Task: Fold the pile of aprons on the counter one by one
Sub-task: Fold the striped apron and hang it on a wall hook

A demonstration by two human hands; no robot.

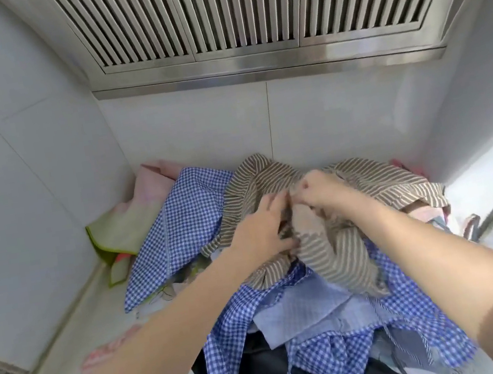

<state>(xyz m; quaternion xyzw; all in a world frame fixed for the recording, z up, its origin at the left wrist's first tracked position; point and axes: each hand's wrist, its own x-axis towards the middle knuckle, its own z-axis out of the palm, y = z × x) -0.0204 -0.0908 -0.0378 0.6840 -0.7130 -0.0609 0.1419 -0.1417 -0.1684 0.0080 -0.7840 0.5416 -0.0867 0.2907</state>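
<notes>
— What's in that heap on the counter [103, 312]?

— Aprons, all crumpled together. On top sits a brown-and-white striped apron [341, 252], bunched and creased, one fold drooping toward the counter's near edge.

— And under it?

— A blue gingham apron [425, 330] with a plain pale-blue patch, rumpled, its ties trailing over the front edge. Beneath that, something dark, navy or black; I can't tell its shape.

— The other blue check one?

— A second blue gingham apron [177, 227] lies to the left, spread flatter, slanting toward the back wall.

— Anything in the corner?

— A pink and pale-green apron [127, 223], against the back left corner, partly tucked under the gingham.
</notes>
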